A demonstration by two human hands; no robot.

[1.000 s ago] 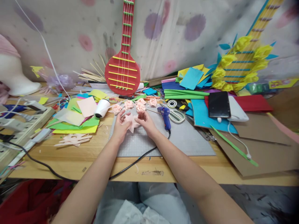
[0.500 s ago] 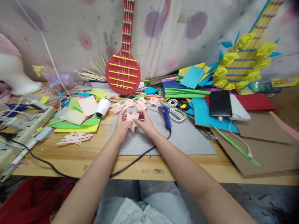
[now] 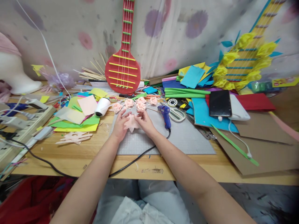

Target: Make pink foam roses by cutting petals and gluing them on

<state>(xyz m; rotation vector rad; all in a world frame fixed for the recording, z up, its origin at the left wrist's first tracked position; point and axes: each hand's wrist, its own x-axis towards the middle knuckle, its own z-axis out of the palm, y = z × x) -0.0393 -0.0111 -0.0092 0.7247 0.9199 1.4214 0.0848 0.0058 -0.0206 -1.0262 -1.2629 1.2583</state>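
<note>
Between my two hands is a pale pink paper flower shape [image 3: 131, 123] with pointed petals, held above the grey cutting mat [image 3: 182, 140]. My left hand [image 3: 120, 125] has its fingers curled at the flower's left side. The fingers of my right hand [image 3: 144, 122] pinch its right edge; the thumbs are partly hidden. Just beyond my fingertips sit several finished pink paper roses [image 3: 129, 103] in a loose cluster. A blue hot glue gun [image 3: 166, 116] rests on the mat to the right, beside a pair of scissors [image 3: 178, 115].
Coloured paper sheets [image 3: 70, 115] and pink paper strips [image 3: 73, 137] lie left, near a white thread spool [image 3: 102, 106] and a power strip [image 3: 25, 133]. A red paper banjo [image 3: 122, 73] stands behind. A black phone [image 3: 220, 103] and brown cardboard [image 3: 263, 152] are right. The glue gun's cord [image 3: 133, 162] crosses the front.
The pink paper flower has turned slightly between my fingers, and my fingers have shifted a little on its edges. Everything else on the table stays where it was.
</note>
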